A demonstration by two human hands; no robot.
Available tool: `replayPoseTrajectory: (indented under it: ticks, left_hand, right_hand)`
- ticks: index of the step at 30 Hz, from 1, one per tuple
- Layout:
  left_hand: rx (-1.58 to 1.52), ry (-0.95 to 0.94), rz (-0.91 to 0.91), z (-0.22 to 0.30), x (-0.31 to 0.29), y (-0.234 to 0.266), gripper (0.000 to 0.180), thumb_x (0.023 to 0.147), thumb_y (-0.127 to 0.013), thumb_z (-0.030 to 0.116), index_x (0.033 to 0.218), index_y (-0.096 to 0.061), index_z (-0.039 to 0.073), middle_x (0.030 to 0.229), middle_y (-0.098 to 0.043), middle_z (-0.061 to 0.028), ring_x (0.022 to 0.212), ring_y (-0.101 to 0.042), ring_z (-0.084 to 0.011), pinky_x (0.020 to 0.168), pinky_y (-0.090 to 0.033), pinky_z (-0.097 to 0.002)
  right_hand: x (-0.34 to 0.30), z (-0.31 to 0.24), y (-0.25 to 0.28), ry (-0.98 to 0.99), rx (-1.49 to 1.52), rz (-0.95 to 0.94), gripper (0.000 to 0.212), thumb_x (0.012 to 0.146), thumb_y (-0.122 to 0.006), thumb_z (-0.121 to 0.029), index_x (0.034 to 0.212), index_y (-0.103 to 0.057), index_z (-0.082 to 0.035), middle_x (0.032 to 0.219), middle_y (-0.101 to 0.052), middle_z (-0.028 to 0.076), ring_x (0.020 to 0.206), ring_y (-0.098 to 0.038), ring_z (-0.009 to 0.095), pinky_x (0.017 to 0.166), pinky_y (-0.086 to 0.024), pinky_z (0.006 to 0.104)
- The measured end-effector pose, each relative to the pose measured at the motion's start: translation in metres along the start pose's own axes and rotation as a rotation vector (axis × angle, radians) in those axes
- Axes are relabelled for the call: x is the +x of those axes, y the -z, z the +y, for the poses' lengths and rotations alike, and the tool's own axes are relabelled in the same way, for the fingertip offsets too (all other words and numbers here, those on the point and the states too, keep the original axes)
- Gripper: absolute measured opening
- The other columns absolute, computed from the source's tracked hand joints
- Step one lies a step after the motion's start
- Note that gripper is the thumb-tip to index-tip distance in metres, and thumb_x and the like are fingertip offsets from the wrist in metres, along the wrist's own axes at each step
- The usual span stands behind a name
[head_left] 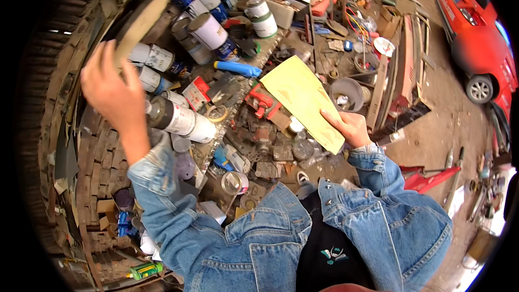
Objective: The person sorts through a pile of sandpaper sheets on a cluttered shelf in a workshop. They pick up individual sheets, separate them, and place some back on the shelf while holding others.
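My right hand (350, 128) grips a yellow sheet (303, 100) by its lower right edge, thumb on top. The sheet is flat and stiff, with faint printed marks, like the back of sandpaper. My left hand (112, 89) is raised at the shelf on the left, fingers stretched and apart. Its thumb and forefinger are beside the lower end of a long tan strip (145, 24); whether they touch it I cannot tell. Just right of that wrist lies a grey-and-white can (184, 120), with a roll of masking tape (217, 113) beyond it.
Paint cans (208, 31) crowd the shelf. A blue tube (238, 68) lies at its edge, and a red tool (263, 101) lies below the yellow sheet. To the right are a grey bucket (346, 94) and long panels (405, 73). A red car (476, 43) stands at far right.
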State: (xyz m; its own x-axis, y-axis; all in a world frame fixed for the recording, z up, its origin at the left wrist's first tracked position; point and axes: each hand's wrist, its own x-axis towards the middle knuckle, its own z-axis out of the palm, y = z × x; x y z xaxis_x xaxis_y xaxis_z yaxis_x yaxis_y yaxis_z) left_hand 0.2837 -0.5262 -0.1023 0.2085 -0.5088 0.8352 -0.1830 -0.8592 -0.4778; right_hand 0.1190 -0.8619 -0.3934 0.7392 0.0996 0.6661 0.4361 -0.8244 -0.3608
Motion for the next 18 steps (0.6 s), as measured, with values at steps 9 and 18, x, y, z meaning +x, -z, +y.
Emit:
replayPoseTrajectory:
  ticks: [9,18]
  left_hand:
    - [-1.310,0.044,-0.667,0.059,-0.038,0.029,0.117,0.054,-0.088,0.029,0.147,-0.021,0.006,0.145,-0.036,-0.0164,0.134,-0.035,-0.0311,0.112,-0.026,-0.0400]
    - [-1.597,0.261,-0.953,0.074,-0.038,0.068,0.062,0.080,-0.073,0.023,0.131,-0.046,0.000,0.115,-0.059,-0.0118,0.104,-0.055,-0.0166,0.091,-0.044,-0.0313]
  right_hand:
    - [0.026,-0.055,0.023,-0.298,0.874,-0.044,0.036,0.090,-0.052,0.002,0.126,-0.055,0.000,0.107,-0.066,0.013,0.098,-0.061,0.018,0.088,-0.046,0.0290]
    - [0.017,-0.074,0.027,-0.442,1.212,-0.082,0.040,0.089,-0.063,-0.013,0.124,-0.052,0.002,0.118,-0.058,0.009,0.105,-0.054,0.017,0.091,-0.044,0.0325]
